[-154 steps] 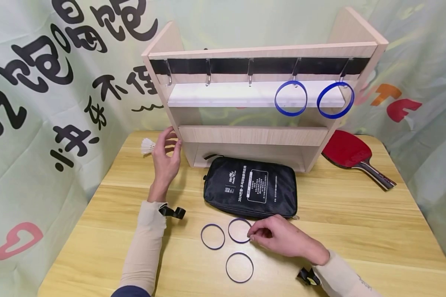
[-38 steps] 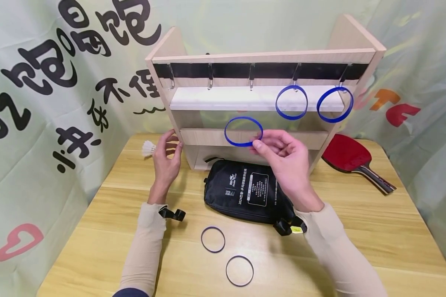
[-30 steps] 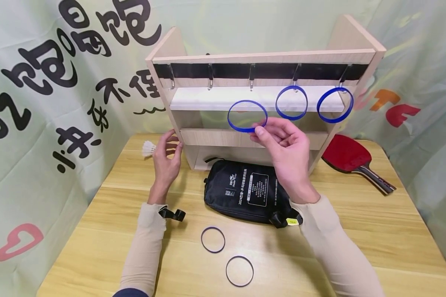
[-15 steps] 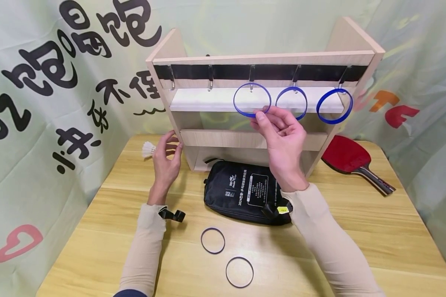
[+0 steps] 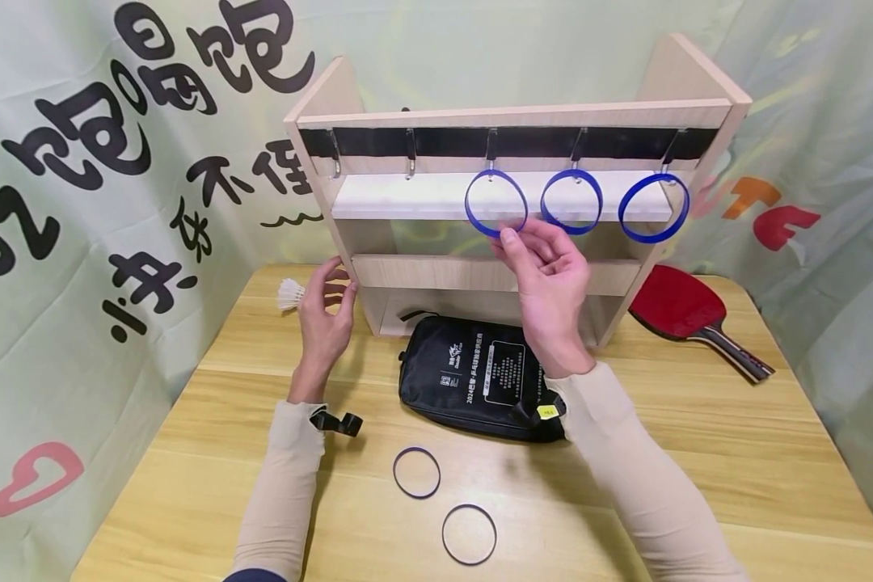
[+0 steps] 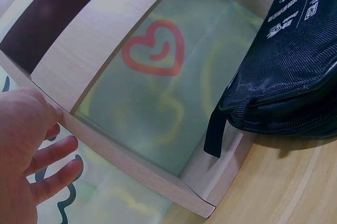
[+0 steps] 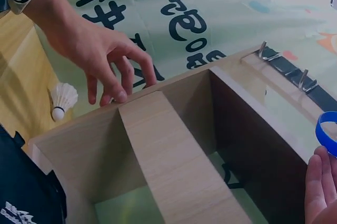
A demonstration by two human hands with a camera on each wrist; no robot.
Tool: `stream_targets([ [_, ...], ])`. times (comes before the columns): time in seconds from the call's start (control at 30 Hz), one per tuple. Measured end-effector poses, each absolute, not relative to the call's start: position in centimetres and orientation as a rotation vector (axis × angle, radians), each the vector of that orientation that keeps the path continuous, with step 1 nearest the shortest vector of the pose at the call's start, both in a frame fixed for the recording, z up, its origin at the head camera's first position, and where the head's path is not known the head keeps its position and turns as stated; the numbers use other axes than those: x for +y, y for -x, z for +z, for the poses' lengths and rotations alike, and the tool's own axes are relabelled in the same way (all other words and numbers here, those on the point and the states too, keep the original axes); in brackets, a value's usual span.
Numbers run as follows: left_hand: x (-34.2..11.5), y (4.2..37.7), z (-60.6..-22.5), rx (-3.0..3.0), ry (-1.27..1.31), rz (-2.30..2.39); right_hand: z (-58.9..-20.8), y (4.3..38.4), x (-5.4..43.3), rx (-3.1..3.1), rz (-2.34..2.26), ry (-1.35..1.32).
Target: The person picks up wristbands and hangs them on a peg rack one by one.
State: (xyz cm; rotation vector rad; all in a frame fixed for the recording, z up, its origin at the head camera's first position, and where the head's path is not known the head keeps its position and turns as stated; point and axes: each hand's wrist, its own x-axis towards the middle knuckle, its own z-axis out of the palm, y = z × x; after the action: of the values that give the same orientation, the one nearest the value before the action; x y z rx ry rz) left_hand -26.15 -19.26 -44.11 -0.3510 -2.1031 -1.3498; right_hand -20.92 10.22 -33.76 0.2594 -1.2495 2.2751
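In the head view my right hand [image 5: 553, 271] pinches the lower edge of a blue ring [image 5: 496, 202] between thumb and fingers. The ring's top overlaps the tip of the middle hook [image 5: 491, 153] on the wooden shelf [image 5: 495, 271]. Two more blue rings hang to its right, one on the fourth hook [image 5: 571, 202] and one on the rightmost [image 5: 653, 208]. My left hand [image 5: 326, 311] rests its fingertips against the shelf's left side panel, fingers loosely bent. The right wrist view shows that hand [image 7: 100, 58] at the panel's edge and part of the blue ring [image 7: 325, 134].
Two dark rings, an upper one [image 5: 417, 473] and a lower one [image 5: 469, 534], lie on the wooden table [image 5: 189, 453]. A black zip case [image 5: 466, 376] leans against the shelf's front. A shuttlecock [image 5: 289, 294] is at left, a red table tennis bat [image 5: 680, 299] at right.
My right hand has picked a third ring off the table and raised it to the middle hook, where it now stands more upright. My left hand has stayed at the shelf's side.
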Motion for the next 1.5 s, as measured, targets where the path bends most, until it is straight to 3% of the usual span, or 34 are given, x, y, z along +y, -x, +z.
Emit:
stream_targets([
  [0.97,-19.2,26.1,-44.0,-2.096,0.364,-1.372,-37.7,17.6,10.0,-1.531,2.365,-0.296],
  [1.23,-19.2,26.1,-44.2,-2.097,0.358,-1.376,-39.3,16.5,10.0,-2.164,2.321,-0.601],
  [1.5,-19.2,26.3,-44.2,-2.091,0.349,-1.388,-41.4,15.2,9.0,-2.655,1.937,-0.977],
])
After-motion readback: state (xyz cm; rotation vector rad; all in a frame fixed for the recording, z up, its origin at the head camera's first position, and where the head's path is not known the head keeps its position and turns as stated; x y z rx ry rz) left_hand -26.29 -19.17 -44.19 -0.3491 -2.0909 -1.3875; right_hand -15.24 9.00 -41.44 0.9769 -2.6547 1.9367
